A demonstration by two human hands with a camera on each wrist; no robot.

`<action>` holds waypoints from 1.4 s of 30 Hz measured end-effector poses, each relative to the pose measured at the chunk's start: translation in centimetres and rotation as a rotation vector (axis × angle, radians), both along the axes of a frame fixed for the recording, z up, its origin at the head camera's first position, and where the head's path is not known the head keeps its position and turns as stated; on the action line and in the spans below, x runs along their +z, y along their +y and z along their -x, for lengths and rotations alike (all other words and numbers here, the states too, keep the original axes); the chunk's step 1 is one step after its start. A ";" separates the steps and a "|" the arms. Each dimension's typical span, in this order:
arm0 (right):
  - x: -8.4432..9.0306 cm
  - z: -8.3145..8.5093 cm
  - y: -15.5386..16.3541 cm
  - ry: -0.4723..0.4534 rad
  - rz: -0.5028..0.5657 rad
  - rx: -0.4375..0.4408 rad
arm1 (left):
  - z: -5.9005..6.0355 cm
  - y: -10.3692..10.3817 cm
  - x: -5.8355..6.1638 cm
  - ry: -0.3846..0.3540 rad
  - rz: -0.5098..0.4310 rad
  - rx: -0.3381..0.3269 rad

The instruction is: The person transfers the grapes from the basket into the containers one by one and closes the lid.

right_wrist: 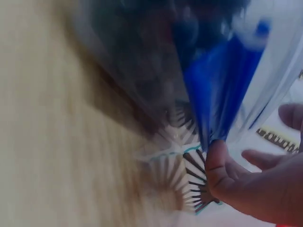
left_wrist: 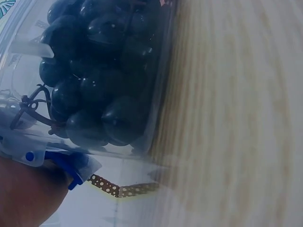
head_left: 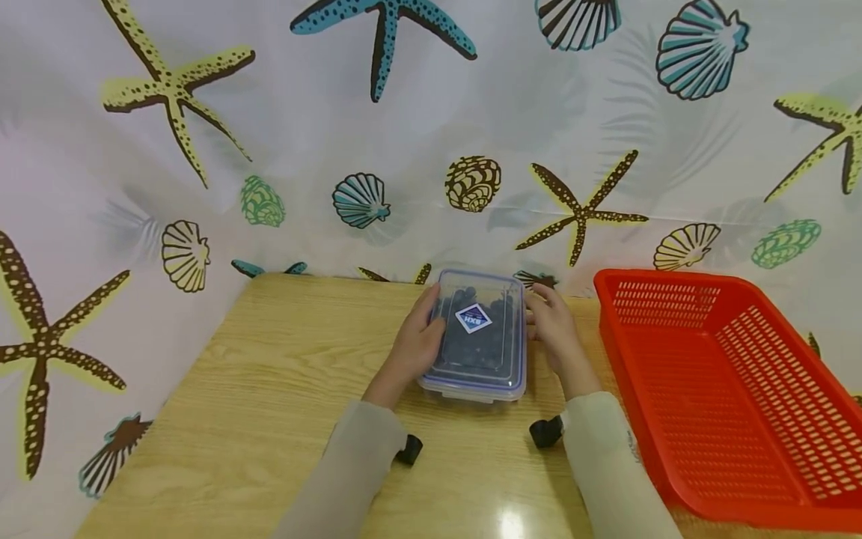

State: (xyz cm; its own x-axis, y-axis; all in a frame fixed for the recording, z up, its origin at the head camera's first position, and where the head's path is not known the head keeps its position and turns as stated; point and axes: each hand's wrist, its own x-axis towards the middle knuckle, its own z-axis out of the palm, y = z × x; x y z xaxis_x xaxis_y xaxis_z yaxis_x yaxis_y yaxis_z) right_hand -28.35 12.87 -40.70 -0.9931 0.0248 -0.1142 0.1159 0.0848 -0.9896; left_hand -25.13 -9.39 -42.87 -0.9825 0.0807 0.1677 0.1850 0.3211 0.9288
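A clear plastic container with a blue-rimmed lid and a diamond sticker stands on the wooden table, filled with dark grapes. My left hand grips its left side, thumb lying on the lid. In the left wrist view a blue latch shows by the palm. My right hand holds the right side near the far corner. The right wrist view is blurred. There my thumb touches the blue side latch, with the other fingers just beyond it.
A red perforated basket sits at the table's right, close to my right forearm. A curtain printed with starfish and shells hangs behind the table's far edge. Bare tabletop lies to the left of the container.
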 end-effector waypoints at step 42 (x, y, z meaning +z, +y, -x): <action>-2.7 3.6 0.8 -0.004 -0.035 0.286 | -0.5 0.0 -0.2 -0.045 -0.069 0.003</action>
